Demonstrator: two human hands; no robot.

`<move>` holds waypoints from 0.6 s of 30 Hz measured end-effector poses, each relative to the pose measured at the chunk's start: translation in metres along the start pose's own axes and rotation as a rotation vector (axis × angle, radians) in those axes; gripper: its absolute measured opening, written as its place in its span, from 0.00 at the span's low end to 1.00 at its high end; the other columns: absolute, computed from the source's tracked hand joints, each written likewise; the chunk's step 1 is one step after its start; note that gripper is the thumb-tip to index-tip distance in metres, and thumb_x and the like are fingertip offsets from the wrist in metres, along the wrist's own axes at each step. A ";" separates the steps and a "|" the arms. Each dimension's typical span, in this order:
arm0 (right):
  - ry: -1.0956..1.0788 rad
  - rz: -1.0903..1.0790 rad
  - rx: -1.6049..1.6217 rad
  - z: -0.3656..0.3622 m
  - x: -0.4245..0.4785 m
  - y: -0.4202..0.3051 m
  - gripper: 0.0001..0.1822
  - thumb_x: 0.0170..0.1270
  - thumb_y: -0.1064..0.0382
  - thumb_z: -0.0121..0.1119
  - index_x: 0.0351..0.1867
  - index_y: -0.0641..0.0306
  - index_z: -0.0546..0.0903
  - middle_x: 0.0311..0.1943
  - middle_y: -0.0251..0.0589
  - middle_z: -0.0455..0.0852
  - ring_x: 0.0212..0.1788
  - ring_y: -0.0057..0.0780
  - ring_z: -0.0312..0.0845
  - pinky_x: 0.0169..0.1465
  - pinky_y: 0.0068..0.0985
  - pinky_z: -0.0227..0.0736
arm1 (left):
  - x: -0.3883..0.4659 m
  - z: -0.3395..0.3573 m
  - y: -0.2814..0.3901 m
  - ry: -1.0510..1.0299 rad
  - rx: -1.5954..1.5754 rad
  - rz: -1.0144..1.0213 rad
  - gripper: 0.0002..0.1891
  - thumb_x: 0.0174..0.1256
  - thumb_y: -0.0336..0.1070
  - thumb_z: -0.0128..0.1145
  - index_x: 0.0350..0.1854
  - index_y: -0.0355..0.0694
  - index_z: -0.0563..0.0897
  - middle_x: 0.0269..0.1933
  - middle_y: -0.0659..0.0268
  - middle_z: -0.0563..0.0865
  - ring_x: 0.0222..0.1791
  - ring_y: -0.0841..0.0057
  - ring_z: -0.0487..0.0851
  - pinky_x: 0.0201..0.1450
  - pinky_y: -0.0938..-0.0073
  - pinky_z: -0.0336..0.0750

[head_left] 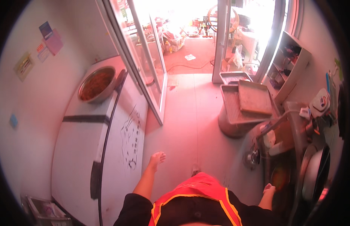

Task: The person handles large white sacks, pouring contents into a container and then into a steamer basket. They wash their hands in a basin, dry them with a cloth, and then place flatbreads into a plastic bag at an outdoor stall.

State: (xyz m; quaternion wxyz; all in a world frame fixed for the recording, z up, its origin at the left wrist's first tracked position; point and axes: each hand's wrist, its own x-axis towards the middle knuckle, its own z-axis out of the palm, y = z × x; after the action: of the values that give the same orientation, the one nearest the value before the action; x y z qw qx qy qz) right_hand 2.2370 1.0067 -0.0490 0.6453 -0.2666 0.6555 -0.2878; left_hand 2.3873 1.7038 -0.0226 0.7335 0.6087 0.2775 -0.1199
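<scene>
My left hand [158, 158] hangs in the air over the floor, beside the front of a white chest freezer [78, 147]. It holds nothing, and its fingers are loosely bent and a little apart. To the right, my right hand [269, 187] is low beside a dark, blurred area under a worktop. It is small and partly turned away, so its grip cannot be made out. A large metal bowl [91, 97] of reddish-brown food sits on the freezer's far end. The red apron [202, 182] with yellow trim covers my front.
A glass door [155, 70] stands swung inward beyond the freezer. On the right, metal trays [254, 97] lie on a large round tub [233, 128], near a white shelf unit [295, 69]. A metal kettle [252, 158] and a white basin [313, 172] are closer. A cable [189, 67] crosses the floor outside.
</scene>
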 end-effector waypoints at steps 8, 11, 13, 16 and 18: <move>-1.055 0.150 -0.346 0.455 -0.251 0.074 0.06 0.58 0.63 0.53 0.26 0.61 0.75 0.18 0.30 0.73 0.20 0.20 0.68 0.22 0.15 0.63 | 0.159 0.068 0.143 -0.048 0.092 -0.112 0.19 0.64 0.45 0.47 0.46 0.34 0.75 0.42 0.58 0.81 0.41 0.73 0.80 0.44 0.74 0.74; -1.335 0.159 -0.357 0.585 -0.329 0.075 0.10 0.62 0.58 0.50 0.31 0.62 0.77 0.23 0.33 0.77 0.25 0.23 0.73 0.29 0.20 0.69 | 0.239 0.103 0.202 -0.109 0.077 -0.129 0.18 0.64 0.44 0.47 0.46 0.34 0.75 0.42 0.59 0.81 0.41 0.73 0.80 0.43 0.74 0.74; -1.461 0.108 -0.329 0.664 -0.362 0.085 0.10 0.62 0.59 0.50 0.35 0.62 0.77 0.29 0.37 0.81 0.32 0.27 0.78 0.36 0.23 0.72 | 0.313 0.118 0.229 -0.104 0.081 -0.152 0.18 0.63 0.44 0.47 0.46 0.34 0.75 0.42 0.58 0.81 0.41 0.73 0.80 0.43 0.75 0.74; -1.433 0.213 -0.317 0.754 -0.436 0.083 0.14 0.63 0.59 0.49 0.43 0.68 0.76 0.40 0.42 0.81 0.44 0.31 0.77 0.52 0.27 0.69 | 0.402 0.144 0.293 -0.151 0.109 -0.061 0.18 0.63 0.43 0.46 0.47 0.33 0.74 0.42 0.57 0.81 0.41 0.71 0.80 0.43 0.74 0.74; -1.479 0.252 -0.256 0.809 -0.454 0.079 0.14 0.63 0.60 0.49 0.44 0.69 0.76 0.41 0.43 0.81 0.44 0.33 0.77 0.52 0.28 0.69 | 0.464 0.186 0.341 -0.221 0.058 -0.046 0.19 0.63 0.43 0.46 0.47 0.32 0.73 0.44 0.56 0.80 0.42 0.71 0.79 0.44 0.74 0.74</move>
State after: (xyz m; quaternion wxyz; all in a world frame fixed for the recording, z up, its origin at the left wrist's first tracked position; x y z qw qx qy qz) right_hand 3.0584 1.3619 0.2065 0.9086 -0.3857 0.1059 0.1201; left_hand 2.9897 1.6790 0.0223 0.7387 0.6063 0.2054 -0.2109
